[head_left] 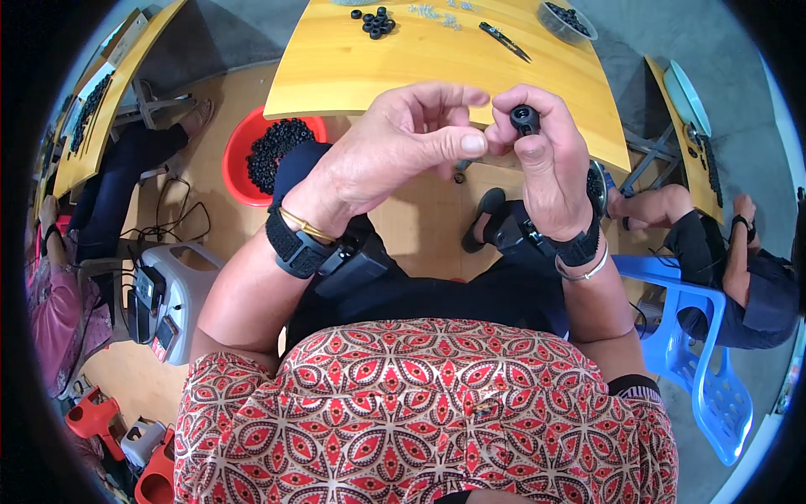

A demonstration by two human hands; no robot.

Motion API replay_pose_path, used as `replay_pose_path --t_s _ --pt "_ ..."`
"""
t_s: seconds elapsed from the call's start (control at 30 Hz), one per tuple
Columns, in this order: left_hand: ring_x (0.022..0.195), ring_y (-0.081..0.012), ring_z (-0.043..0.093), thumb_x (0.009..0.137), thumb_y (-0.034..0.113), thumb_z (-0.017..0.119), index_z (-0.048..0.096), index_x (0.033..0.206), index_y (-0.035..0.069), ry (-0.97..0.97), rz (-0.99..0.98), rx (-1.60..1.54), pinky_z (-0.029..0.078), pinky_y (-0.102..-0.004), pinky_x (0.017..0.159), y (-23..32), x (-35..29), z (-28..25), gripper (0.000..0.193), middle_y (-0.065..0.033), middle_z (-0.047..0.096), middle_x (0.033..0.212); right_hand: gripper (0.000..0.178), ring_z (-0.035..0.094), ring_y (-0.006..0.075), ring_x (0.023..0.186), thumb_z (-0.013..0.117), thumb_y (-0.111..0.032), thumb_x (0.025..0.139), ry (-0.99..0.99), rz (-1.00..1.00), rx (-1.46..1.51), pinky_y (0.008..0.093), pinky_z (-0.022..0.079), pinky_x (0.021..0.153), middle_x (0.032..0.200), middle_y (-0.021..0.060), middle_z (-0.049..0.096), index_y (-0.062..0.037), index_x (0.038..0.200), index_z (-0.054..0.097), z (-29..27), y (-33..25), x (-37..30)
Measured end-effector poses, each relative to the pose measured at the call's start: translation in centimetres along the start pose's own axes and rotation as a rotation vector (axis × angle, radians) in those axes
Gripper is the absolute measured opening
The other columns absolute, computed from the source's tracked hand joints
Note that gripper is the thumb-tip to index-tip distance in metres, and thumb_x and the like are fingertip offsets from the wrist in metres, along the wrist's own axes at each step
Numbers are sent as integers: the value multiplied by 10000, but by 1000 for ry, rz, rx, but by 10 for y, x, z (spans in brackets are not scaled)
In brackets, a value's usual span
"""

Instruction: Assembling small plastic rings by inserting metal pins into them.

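Over the near edge of the yellow table [403,76], my right hand [554,168] pinches a small round black plastic part [524,118] between thumb and forefinger. The part has a round hole in its top and a narrower lower end by the thumb. Close beside it, my left hand [386,151] is open, its thumb and forefinger apart and its fingers curved toward the right hand. Between its thumb and forefinger I see nothing held. The fingers behind its thumb are partly hidden.
On the table lie a cluster of black rings [379,23], small clear pieces [432,13], black tweezers [505,41] and a clear bowl of black parts [568,21]. A red basin [233,172] of black parts stands below left. People sit at both sides; a blue stool [693,336] stands right.
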State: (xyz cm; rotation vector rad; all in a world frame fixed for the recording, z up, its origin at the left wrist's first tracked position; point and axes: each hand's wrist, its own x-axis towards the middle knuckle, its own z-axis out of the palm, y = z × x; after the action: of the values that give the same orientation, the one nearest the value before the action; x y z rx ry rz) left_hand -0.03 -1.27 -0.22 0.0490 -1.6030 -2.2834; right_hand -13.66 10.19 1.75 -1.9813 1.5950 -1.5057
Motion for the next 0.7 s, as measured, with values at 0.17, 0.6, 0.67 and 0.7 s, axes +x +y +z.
replay_pose_path --t_s 0.17,0.6,0.67,0.7 --pt "972 -175 458 537 184 784 251 1283 74 -20 217 176 429 -295 801 7 7 24 923 -70 420 1117 405 436 95 635 404 -375 859 -21 82 164 211 381 588 737 29 462 -4 1017 446 2 -12 -2" --pt "1001 -160 494 812 255 533 428 1160 18 -142 129 -100 438 -319 813 4 17 4 434 -83 474 1144 503 350 70 576 412 -406 848 -215 255 698 206 375 530 670 0 344 50 1062 414 -11 -16 5" --pt "955 -147 516 806 243 544 437 1146 7 -224 109 -95 436 -292 800 5 17 2 428 -73 514 1066 521 348 70 574 420 -420 840 -243 305 732 207 375 521 671 1 346 54 1057 416 -14 -16 7" --pt "932 -141 526 803 238 549 442 1139 1 -266 99 -93 435 -278 793 5 17 2 425 -68 534 1026 531 346 69 573 425 -428 835 -260 329 741 209 375 516 672 1 349 56 1055 418 -15 -15 8"
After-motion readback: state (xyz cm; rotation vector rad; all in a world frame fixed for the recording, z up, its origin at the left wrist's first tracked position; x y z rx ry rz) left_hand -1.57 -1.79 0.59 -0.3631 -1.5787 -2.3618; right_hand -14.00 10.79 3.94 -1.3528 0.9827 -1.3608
